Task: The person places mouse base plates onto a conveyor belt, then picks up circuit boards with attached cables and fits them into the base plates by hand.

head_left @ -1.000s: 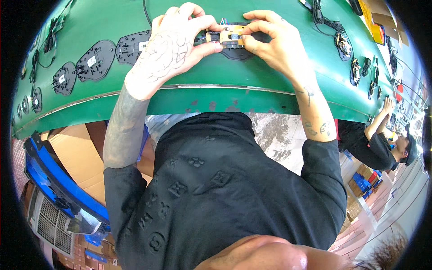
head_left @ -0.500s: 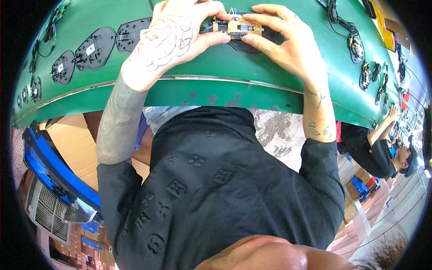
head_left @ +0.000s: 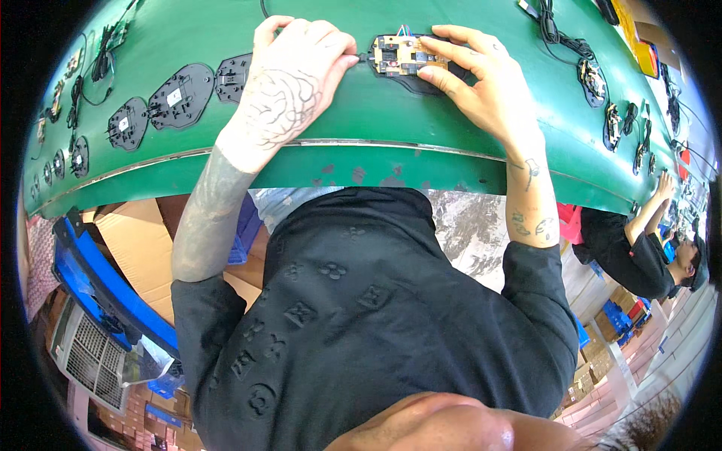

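Observation:
A tan circuit board with black parts and a few coloured wires lies on a black plastic base by the table's far side. My right hand grips the board's right end, thumb at the near edge and fingers at the far edge. Just left of the board, my left hand is closed in a pinch at the black cable that leaves the base. Most of that cable is hidden behind the hand, and a bit of it shows beyond the knuckles.
Black plastic bases stand in a row on the green table at left. Boards with coiled black cables lie at right. Beyond them a co-worker sits at the same table. A cardboard box and blue chair are lower left.
My left hand has left the board and moved left and a little nearer, onto the cable. The right hand stays on the board. The whole view has shifted slightly.

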Motion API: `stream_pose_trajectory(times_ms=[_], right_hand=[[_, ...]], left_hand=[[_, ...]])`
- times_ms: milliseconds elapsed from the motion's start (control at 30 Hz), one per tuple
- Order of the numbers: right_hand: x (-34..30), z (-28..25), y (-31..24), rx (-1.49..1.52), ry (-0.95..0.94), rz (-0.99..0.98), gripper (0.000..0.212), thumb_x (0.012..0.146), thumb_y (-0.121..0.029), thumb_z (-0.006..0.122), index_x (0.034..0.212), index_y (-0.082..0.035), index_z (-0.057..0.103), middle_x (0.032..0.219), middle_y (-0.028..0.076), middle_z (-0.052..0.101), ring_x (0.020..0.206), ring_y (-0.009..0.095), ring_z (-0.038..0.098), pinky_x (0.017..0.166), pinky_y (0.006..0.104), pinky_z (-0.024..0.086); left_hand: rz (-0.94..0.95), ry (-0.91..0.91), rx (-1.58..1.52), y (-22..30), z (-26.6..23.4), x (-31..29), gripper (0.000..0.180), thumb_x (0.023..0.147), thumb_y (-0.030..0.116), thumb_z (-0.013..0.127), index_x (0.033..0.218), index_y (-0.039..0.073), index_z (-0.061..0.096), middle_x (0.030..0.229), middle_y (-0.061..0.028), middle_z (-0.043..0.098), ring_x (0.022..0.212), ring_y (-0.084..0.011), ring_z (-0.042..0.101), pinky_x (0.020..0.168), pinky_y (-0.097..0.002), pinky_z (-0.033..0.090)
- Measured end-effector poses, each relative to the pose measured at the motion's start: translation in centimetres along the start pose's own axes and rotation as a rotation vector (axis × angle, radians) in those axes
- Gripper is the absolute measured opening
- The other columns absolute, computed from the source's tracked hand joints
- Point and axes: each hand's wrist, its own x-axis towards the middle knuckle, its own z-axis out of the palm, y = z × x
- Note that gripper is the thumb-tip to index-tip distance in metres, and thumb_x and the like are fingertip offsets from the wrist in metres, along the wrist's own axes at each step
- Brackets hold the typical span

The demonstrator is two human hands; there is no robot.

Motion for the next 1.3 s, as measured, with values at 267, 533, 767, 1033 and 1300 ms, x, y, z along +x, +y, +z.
stream_pose_trajectory(times_ms=[267, 533, 767, 1033, 1300], right_hand=[[-0.1, 0.6, 0.4, 0.043, 0.021, 0.003, 0.038, 0.083, -0.029, 0.077, 0.117, -0.015, 0.073, 0.126, 0.004, 0.065, 0.117, 0.026, 0.059, 0.1, 0.0368, 0.047], [0.3, 0.5, 0.0, 0.048, 0.033, -0.001, 0.04, 0.08, -0.025, 0.079, 0.117, -0.013, 0.071, 0.127, 0.006, 0.063, 0.117, 0.028, 0.059, 0.101, 0.0376, 0.046], [1.7, 2.2, -2.6, -0.04, 0.137, -0.334, 0.035, 0.079, -0.021, 0.077, 0.113, -0.014, 0.071, 0.121, 0.011, 0.064, 0.114, 0.032, 0.06, 0.099, 0.0427, 0.048], [3.0, -1.0, 6.4, -0.598, 0.3, 0.348, 0.031, 0.091, -0.035, 0.066, 0.115, -0.016, 0.073, 0.123, 0.017, 0.065, 0.114, 0.034, 0.061, 0.097, 0.0435, 0.049], [7.1, 1.2, 0.1, -0.367, 0.426, -0.006, 0.041, 0.086, -0.025, 0.072, 0.123, -0.011, 0.065, 0.135, 0.02, 0.054, 0.127, 0.038, 0.049, 0.106, 0.0476, 0.04]], left_hand=[[0.016, 0.03, -0.016, 0.5, 1.0, 0.0, 0.01, 0.086, 0.017, 0.07, 0.095, 0.014, 0.065, 0.09, 0.0009, 0.062, 0.089, -0.0188, 0.06, 0.093, -0.0388, 0.038], [0.002, 0.048, 0.02, 0.4, 0.7, 1.0, 0.01, 0.086, 0.017, 0.07, 0.095, 0.016, 0.066, 0.087, 0.0013, 0.06, 0.087, -0.0188, 0.06, 0.091, -0.0386, 0.038], [-0.054, -0.004, -0.064, -0.7, 1.2, 1.5, 0.023, 0.08, 0.027, 0.074, 0.098, 0.017, 0.065, 0.096, -0.0014, 0.06, 0.097, -0.0231, 0.06, 0.092, -0.042, 0.04], [-0.416, 0.399, 0.085, -10.6, -5.0, -4.4, 0.024, 0.085, 0.018, 0.07, 0.104, 0.005, 0.064, 0.106, -0.0156, 0.063, 0.104, -0.034, 0.059, 0.093, -0.0424, 0.048], [-0.583, 0.278, 0.4, -27.7, -8.2, -7.9, 0.05, 0.086, 0.038, 0.07, 0.125, 0.009, 0.061, 0.116, -0.0132, 0.065, 0.107, -0.0317, 0.062, 0.092, -0.0435, 0.05]])
